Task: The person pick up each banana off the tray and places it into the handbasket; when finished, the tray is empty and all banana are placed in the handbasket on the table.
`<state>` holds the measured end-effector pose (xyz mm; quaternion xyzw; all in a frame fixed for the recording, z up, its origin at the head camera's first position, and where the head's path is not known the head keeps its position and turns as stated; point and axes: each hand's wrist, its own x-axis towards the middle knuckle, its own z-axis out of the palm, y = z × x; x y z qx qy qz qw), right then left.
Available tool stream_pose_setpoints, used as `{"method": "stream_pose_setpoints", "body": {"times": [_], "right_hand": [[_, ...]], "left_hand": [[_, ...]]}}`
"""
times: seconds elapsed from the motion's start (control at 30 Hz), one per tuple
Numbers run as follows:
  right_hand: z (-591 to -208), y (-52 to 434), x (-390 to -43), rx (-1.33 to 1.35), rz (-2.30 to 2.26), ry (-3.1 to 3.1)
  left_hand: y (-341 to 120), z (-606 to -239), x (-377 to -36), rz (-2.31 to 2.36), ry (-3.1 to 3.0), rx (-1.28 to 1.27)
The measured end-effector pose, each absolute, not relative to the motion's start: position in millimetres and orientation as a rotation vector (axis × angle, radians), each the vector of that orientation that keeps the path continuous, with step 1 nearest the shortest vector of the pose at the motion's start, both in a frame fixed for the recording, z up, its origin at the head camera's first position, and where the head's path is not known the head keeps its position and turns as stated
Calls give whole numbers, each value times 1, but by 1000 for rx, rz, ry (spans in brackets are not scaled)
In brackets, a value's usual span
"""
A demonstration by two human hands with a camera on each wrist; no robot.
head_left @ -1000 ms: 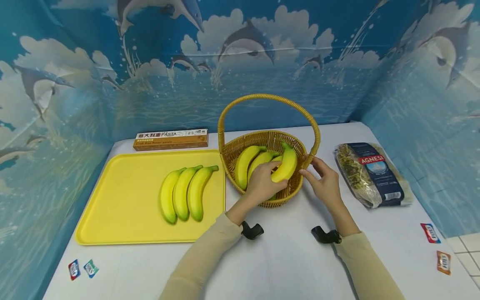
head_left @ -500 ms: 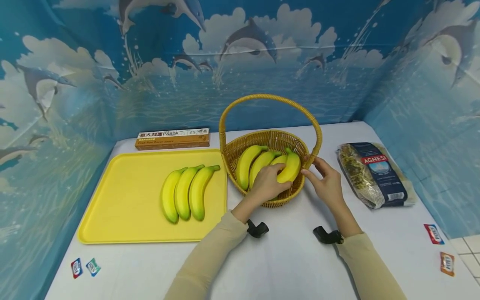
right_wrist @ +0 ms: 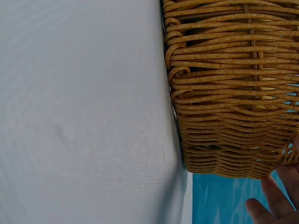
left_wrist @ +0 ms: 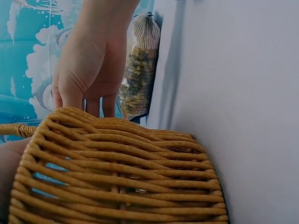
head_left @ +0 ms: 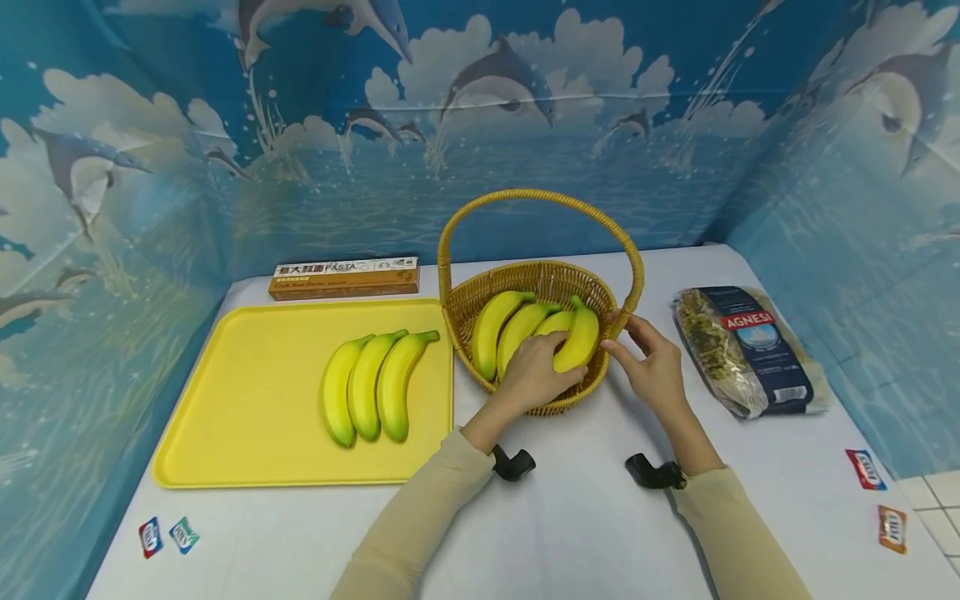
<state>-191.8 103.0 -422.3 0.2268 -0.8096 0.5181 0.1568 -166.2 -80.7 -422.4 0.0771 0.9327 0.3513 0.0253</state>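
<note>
My left hand [head_left: 537,369] reaches into the wicker basket [head_left: 555,271], thumb and fingers around the rightmost banana [head_left: 579,337]. That banana lies against several others [head_left: 491,335] inside, stems pointing away from me. My right hand [head_left: 654,364] pinches the basket's right rim at the foot of its tall arched handle [head_left: 543,193]. In the left wrist view, woven wall [left_wrist: 121,168] fills the lower part. The basket's side [right_wrist: 229,93] covers the upper right of the right wrist view. The left fingertips are partly hidden among the bananas.
Left of the basket, a yellow tray [head_left: 247,392] bears three bananas [head_left: 367,387]. A pasta box [head_left: 343,278] lies behind the tray. To the right rests a bag of pasta [head_left: 750,350]. Small packets lie near the front corners, and a dolphin-print curtain [head_left: 480,167] surrounds the table.
With the banana in its grip, my left hand has moved slightly right and lower into the basket. The right hand keeps its place on the rim.
</note>
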Motion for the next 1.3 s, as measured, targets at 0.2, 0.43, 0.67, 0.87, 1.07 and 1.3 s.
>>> {"method": "stream_pose_setpoints", "body": {"times": [0.2, 0.43, 0.67, 0.87, 1.07, 1.3], "right_hand": [[-423, 103, -192, 644, 1480, -2313], [-423, 104, -192, 659, 1468, -2309], [-424, 105, -192, 670, 1493, -2295], [-422, 102, -191, 638, 1507, -2311], [-420, 101, -190, 630, 1504, -2328], [-433, 106, -197, 650, 1514, -2303]], "left_hand": [[-80, -422, -165, 1059, 2920, 201], [-81, -422, -164, 1057, 2956, 201], [-92, -411, -149, 1189, 3014, 323], [-133, -381, -112, 1373, 3058, 319], [-203, -374, -81, 1471, 3244, 110], [-276, -387, -59, 1499, 3313, -334]]}}
